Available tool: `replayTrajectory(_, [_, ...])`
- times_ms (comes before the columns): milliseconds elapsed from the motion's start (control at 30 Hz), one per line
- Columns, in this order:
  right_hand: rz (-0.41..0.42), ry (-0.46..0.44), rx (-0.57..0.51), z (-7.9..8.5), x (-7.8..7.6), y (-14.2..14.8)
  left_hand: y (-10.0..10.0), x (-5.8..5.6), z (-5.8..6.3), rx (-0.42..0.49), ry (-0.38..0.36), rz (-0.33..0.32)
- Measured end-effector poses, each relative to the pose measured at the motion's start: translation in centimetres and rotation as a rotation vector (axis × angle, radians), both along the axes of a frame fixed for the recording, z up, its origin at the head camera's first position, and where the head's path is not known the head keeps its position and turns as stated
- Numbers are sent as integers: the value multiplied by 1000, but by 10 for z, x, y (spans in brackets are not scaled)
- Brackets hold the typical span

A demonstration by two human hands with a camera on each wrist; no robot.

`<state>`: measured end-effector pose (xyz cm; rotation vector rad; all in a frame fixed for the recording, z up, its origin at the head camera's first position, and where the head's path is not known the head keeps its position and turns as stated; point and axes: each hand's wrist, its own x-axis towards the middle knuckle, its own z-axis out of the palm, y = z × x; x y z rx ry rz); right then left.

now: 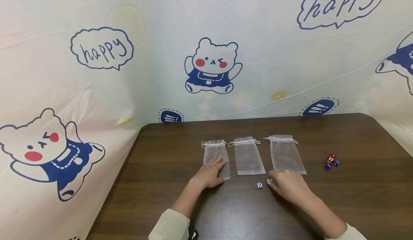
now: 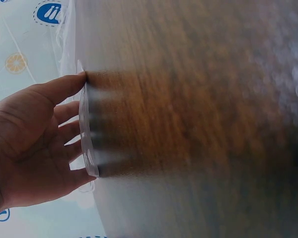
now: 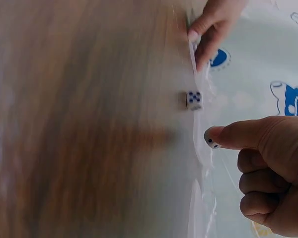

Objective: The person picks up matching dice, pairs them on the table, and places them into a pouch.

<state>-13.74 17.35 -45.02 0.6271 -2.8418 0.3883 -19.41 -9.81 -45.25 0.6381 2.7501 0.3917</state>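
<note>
Small white dark-pipped cube die (image 1: 269,181) pinched b/w thumb & finger of my R grip (image 1: 288,186).
Blue-pipped white die (image 1: 259,186) just L of it on brown wood counter (image 1: 155,182); my L grip (image 1: 208,173), fingers apart, rests on leftmost sheer white drawstring bag (image 1: 215,152).

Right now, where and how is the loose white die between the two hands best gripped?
Probably by two opposite side faces, coming from above: the loose white die is a small cube sitting flat on the table, its sides uncovered.

Bear-print backdrop (image 1: 264,64) behind 1 brown table (image 1: 245,211)
</note>
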Motion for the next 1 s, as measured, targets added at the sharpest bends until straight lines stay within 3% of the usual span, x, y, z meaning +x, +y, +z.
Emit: replayTrajectory(1000, [-24, -179, 18, -4, -1, -8, 0, 0, 0, -6, 10, 1])
